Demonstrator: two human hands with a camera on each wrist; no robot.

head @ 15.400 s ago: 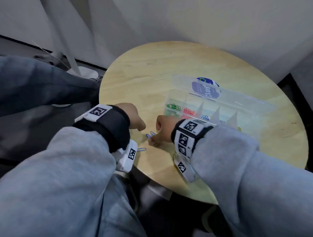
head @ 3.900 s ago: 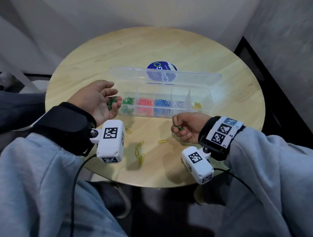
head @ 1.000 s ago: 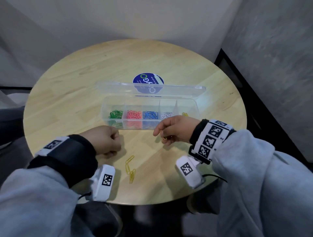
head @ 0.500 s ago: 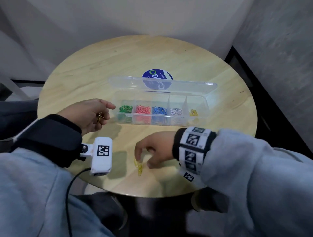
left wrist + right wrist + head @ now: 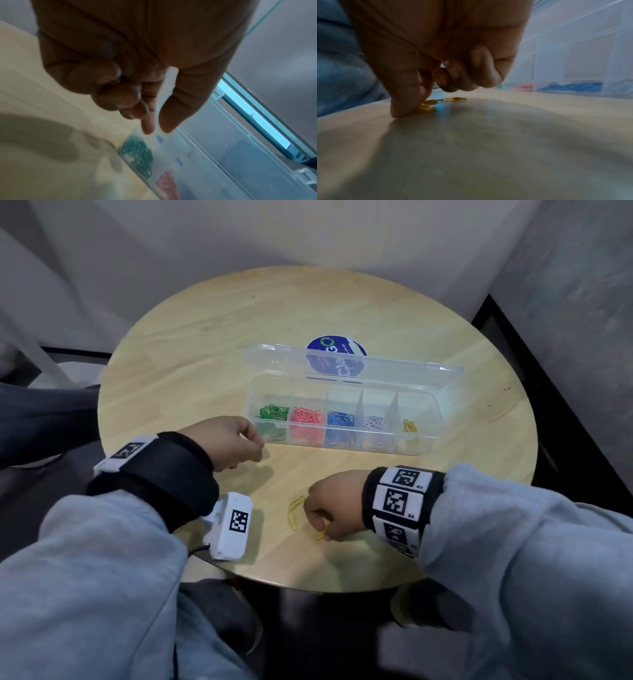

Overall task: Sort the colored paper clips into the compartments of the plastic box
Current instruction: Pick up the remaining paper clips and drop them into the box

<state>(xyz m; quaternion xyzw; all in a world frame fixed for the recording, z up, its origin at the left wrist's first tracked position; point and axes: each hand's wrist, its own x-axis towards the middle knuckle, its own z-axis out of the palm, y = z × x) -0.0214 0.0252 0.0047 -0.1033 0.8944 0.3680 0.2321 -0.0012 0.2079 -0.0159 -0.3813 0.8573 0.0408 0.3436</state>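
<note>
- Left hand point(image 5: 233, 441), curled, hovering just beside box's green end; contents, if any, not visible.
- Yellow clips point(image 5: 295, 510) near table point(image 5: 191, 344)'s front edge: light, thin, slippery; best pinched by an edge.
- Right hand point(image 5: 330, 510) pinching one yellow clip point(image 5: 426, 107).
- Plastic box point(image 5: 424, 436), open, at mid-table.

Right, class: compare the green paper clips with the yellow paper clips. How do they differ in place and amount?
The green paper clips all lie in the box's leftmost compartment; the yellow paper clips are split, a few in the rightmost compartment, others loose on the table by the right hand. The green pile is dense; the boxed yellow one is sparse. Both are the same wire shape.
</note>
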